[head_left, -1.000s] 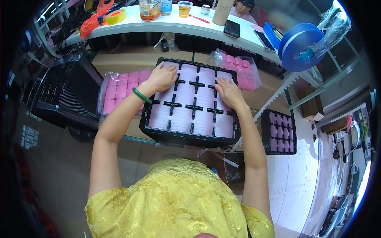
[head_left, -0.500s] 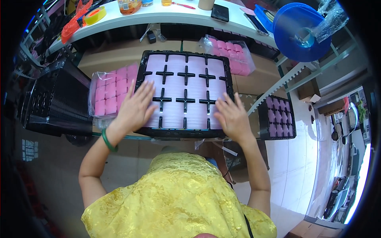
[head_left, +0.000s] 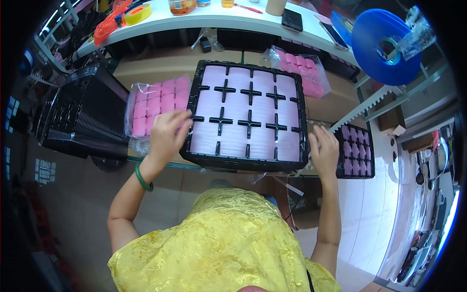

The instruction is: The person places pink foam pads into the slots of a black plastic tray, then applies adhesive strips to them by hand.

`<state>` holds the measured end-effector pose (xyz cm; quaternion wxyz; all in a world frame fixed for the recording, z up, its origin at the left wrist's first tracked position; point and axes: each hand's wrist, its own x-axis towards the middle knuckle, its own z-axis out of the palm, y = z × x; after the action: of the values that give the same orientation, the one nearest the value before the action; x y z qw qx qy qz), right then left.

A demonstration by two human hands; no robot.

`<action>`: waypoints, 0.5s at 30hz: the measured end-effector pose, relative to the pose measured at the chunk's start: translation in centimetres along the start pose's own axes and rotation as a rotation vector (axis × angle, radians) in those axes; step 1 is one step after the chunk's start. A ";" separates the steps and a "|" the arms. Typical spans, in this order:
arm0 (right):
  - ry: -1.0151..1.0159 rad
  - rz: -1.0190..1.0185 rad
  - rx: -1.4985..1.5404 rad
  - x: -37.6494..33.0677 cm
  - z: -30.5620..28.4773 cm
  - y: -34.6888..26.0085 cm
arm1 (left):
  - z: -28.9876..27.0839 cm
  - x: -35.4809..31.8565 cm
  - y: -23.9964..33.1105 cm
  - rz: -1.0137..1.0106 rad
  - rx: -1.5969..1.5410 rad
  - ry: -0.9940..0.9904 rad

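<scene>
A black plastic tray with cross-shaped dividers lies before me, its cells filled with pale lilac foam-like pieces. At its left edge is my left hand, fingers loosely bent and thumb apart, the fingertips at the rim; whether they press on it I cannot tell. My right hand is beside the right rim, fingers slightly bent and apart, holding nothing visible. Left of the tray, close to my left hand, sits a clear bag of pink blocks.
A stack of black trays stands at the left. Another filled tray is at the right, and a second bag of pink blocks lies behind. A white shelf holds tape, a phone and containers; a blue reel hangs right.
Both hands have left the lilac surface, where they lay flat, and moved out to the tray's left and right edges. The whole view has shifted a little.
</scene>
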<state>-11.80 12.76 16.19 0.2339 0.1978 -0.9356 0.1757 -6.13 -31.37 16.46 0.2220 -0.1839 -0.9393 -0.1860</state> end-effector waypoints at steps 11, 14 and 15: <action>-0.003 0.459 0.299 1.0 4.3 3.1 | 5.1 1.6 -5.2 -0.700 -0.863 0.126; 0.053 0.632 0.561 -0.4 -2.5 -0.8 | 1.1 1.0 0.3 -0.710 -0.870 0.187; 0.068 0.651 0.541 -2.3 -4.0 -0.7 | 0.4 0.7 2.6 -0.665 -0.872 0.218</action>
<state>-8.12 14.51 18.48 0.1365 -0.0598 -0.8610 0.4862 -5.78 -28.74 17.18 0.1506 0.0676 -0.7546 -0.6351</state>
